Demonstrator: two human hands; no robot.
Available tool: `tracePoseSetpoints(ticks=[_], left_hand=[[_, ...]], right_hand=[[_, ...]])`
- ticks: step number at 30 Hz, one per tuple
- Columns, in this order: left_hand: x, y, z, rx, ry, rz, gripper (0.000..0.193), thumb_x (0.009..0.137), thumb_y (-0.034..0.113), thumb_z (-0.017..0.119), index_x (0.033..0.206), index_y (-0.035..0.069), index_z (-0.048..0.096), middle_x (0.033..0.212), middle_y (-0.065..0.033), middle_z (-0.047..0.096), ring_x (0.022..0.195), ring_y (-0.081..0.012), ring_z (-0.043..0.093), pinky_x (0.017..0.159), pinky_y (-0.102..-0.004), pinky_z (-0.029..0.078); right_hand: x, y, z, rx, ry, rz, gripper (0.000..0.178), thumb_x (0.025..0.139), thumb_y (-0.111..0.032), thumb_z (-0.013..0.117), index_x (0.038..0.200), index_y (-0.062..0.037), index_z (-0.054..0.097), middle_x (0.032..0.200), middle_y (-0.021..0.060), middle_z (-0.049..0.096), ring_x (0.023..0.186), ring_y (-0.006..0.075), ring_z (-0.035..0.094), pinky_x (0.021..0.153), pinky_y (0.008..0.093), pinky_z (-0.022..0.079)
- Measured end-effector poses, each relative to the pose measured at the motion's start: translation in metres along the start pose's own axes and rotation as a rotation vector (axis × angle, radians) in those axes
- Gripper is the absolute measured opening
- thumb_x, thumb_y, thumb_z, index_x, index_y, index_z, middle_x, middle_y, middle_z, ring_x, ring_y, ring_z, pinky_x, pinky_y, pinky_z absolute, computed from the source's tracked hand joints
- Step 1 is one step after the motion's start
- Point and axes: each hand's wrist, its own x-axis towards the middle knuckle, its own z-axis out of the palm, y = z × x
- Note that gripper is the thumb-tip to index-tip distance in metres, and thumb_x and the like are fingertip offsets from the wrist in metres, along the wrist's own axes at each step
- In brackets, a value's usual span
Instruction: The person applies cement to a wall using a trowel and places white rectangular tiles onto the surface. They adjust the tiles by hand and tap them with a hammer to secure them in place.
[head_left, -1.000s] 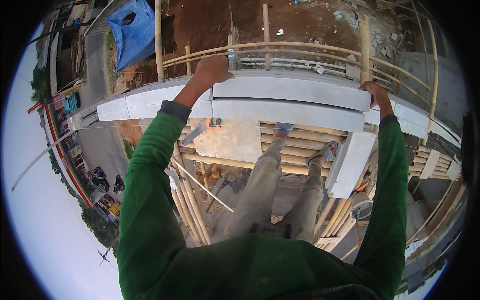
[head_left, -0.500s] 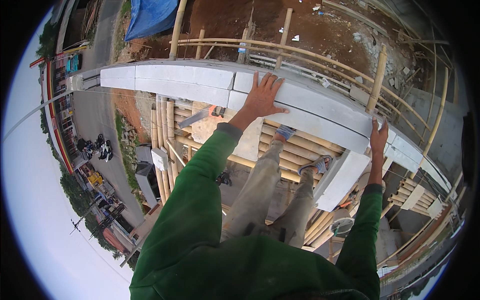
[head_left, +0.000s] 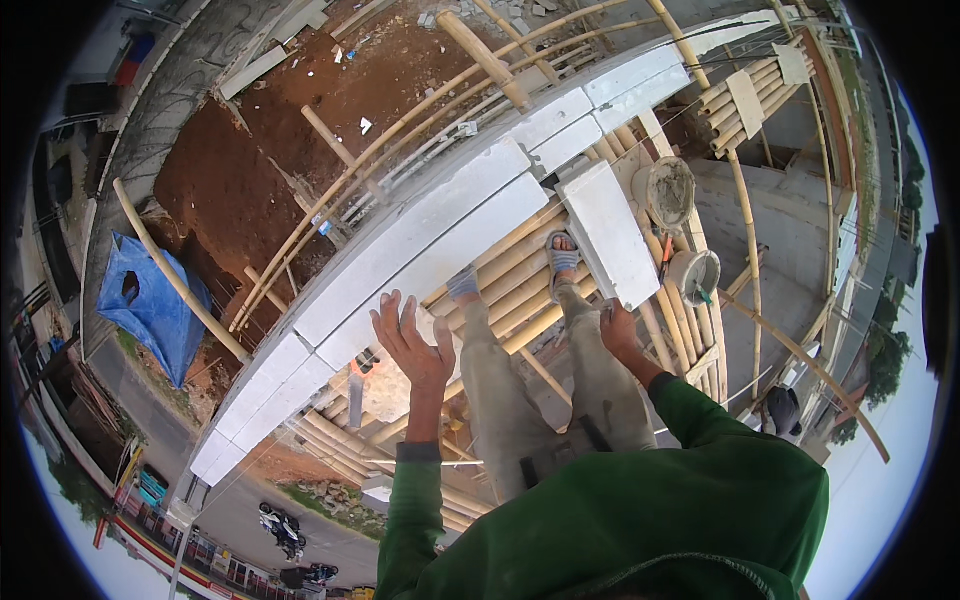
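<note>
My left hand (head_left: 410, 345) is raised with its fingers spread, holding nothing, close to the near face of a curved wall of white concrete blocks (head_left: 440, 240). A loose white concrete block (head_left: 618, 232) stands beside my right foot on the bamboo platform. At this block's near end my right hand (head_left: 622, 335) has its fingers curled on the edge. Some of those fingers are hidden from sight. My sandalled feet (head_left: 563, 258) rest on bamboo poles (head_left: 512, 285) between the wall and my body.
Two mortar-smeared buckets (head_left: 668, 195) stand to the right of the loose block. A hand saw (head_left: 356, 395) with an orange handle lies left of my feet. Bamboo rails (head_left: 400, 130) run beyond the wall. Gaps between the poles show the ground below.
The view has swung round. My left hand has come off the wall's block face, and my right hand has gone from the wall top to the loose block's near end.
</note>
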Motion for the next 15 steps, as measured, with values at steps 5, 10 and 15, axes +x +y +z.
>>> tracePoseSetpoints(ticks=[5, 10, 15], left_hand=[[-0.002, 0.072, 0.053, -0.033, -0.096, 0.22, 0.049, 0.099, 0.026, 0.063, 0.14, 0.003, 0.048, 0.151, -0.025, 0.042, 0.146, -0.0424, 0.039, 0.12, -0.0687, 0.027], [0.103, 0.011, 0.092, 0.152, -0.085, -0.011, 0.056, 0.108, 0.039, 0.056, 0.142, -0.004, 0.045, 0.147, -0.0274, 0.045, 0.138, -0.044, 0.044, 0.114, -0.056, 0.038], [0.137, -0.04, 0.129, 0.289, -0.609, -0.06, 0.09, 0.095, 0.051, 0.072, 0.156, -0.002, 0.033, 0.149, -0.0262, 0.046, 0.139, -0.0451, 0.041, 0.117, -0.0562, 0.031]], right_hand=[[0.027, 0.133, 0.034, 0.08, -0.08, 0.273, 0.043, 0.087, -0.016, 0.068, 0.126, 0.0001, 0.062, 0.104, 0.0283, 0.073, 0.103, 0.047, 0.07, 0.092, 0.0548, 0.056], [0.091, 0.224, 0.053, 0.193, -0.03, 0.322, 0.039, 0.087, -0.014, 0.068, 0.124, -0.001, 0.062, 0.108, 0.0279, 0.072, 0.107, 0.0456, 0.069, 0.094, 0.0529, 0.056], [0.184, 0.316, 0.067, 0.251, 0.027, 0.386, 0.034, 0.09, -0.014, 0.065, 0.122, -0.0043, 0.063, 0.113, 0.026, 0.072, 0.108, 0.0441, 0.069, 0.094, 0.0515, 0.056]])
